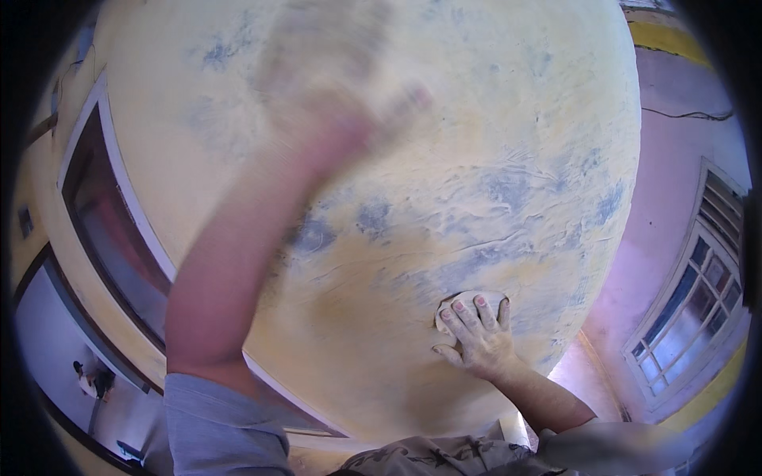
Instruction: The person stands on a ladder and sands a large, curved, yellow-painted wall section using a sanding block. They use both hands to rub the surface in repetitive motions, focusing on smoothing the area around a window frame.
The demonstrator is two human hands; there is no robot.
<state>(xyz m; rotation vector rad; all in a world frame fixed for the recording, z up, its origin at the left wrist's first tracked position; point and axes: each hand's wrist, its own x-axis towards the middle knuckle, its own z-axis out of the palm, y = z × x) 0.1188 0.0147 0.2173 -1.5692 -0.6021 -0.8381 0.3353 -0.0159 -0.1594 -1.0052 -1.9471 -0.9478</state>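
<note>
In front of me rises a wall of cream-yellow plaster with patchy blue-grey areas and shallow ridges. My right hand, coated in pale dust, presses a thin, roughly round pale pad flat against it. The fingers spread across the pad, which looks like sandpaper, though its grit side is hidden. Higher up, my left hand is smeared by motion blur over the upper wall. Whether it holds anything cannot be made out. The left forearm reaches up from a grey sleeve.
To the left stand a white-framed window or door opening and a doorway, through which a person is visible far off. Past the wall's right edge are a pink wall, a multi-pane window and a loose cable.
</note>
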